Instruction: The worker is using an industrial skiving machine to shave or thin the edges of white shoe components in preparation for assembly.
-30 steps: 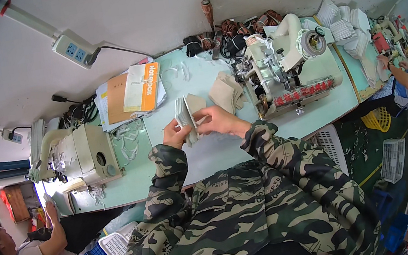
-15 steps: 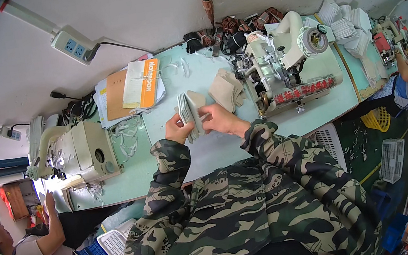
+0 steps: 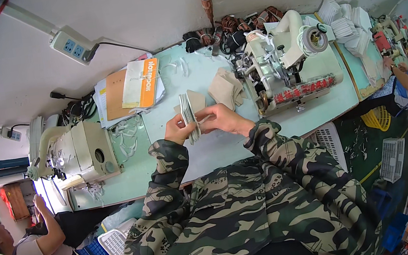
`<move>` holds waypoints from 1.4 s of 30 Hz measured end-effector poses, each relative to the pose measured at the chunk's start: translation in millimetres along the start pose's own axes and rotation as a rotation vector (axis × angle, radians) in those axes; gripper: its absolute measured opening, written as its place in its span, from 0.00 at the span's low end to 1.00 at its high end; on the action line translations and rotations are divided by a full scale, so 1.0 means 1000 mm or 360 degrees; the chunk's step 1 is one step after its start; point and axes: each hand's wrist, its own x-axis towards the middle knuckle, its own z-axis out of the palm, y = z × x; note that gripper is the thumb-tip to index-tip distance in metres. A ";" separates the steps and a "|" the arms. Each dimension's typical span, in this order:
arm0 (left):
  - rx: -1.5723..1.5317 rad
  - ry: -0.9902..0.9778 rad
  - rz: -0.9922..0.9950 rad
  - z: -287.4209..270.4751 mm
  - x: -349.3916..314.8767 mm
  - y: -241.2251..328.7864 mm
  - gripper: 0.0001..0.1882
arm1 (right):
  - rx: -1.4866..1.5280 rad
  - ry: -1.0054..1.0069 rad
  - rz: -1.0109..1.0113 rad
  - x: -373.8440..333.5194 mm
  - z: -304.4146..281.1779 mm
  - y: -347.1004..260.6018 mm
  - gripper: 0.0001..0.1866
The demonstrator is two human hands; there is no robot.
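Note:
A stack of thin whitish flat pieces (image 3: 186, 110), seen edge-on and apparently cloth, stands upright between my hands above the pale green tabletop (image 3: 166, 154). My left hand (image 3: 178, 130) is closed round its left side, thumb on the near part. From the right, my right hand (image 3: 224, 119) pinches at the stack's edges, its fingertips partly hidden by the thumb and the pieces. Just behind the stack a beige flat piece (image 3: 196, 99) shows. Further right, next to the sewing machine (image 3: 289, 62), lies a loose pile of beige cloth pieces (image 3: 226, 89).
Left of me stands another sewing machine (image 3: 81, 151), with white scraps (image 3: 127, 137) beside it. Papers and an orange-and-white notebook (image 3: 142, 84) lie at the back. Cord bundles (image 3: 231, 28) and a brown-handled screwdriver (image 3: 208, 8) are near the wall. Co-workers sit at both sides.
The fanned pieces have come closer together, and the stack is straighter upright. My right hand has shifted slightly right. The co-worker at left has raised their hands off the work.

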 end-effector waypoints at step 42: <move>-0.0917 0.0096 0.0078 -0.017 -0.006 -0.025 0.24 | 0.0294 0.0448 -0.0013 0.023 -0.015 0.010 0.21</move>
